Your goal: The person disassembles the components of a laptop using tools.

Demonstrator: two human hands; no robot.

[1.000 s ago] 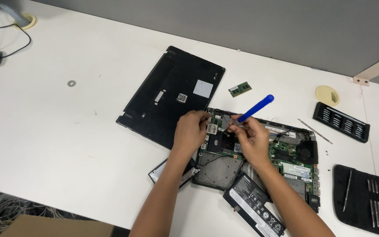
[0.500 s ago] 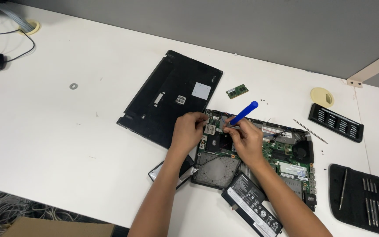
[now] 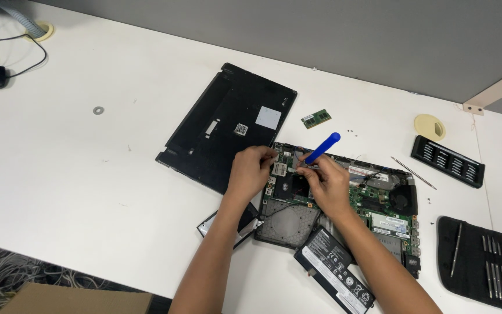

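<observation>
On the white table [image 3: 59, 174], a square white label [image 3: 268, 117] sits on the flat black cover [image 3: 228, 125].
The right hand [image 3: 327, 185] grips a blue plastic stick [image 3: 321, 148] pointing up-right; the left hand [image 3: 251, 171] pinches the green board [image 3: 379, 203].

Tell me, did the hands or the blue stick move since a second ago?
Hardly. The right hand still grips the blue stick, whose tip has tilted slightly, pointing up and right as before. The left hand stays on the open laptop. Nothing was picked up or put down. The black cover, the battery and the tool pouch lie where they were.
</observation>
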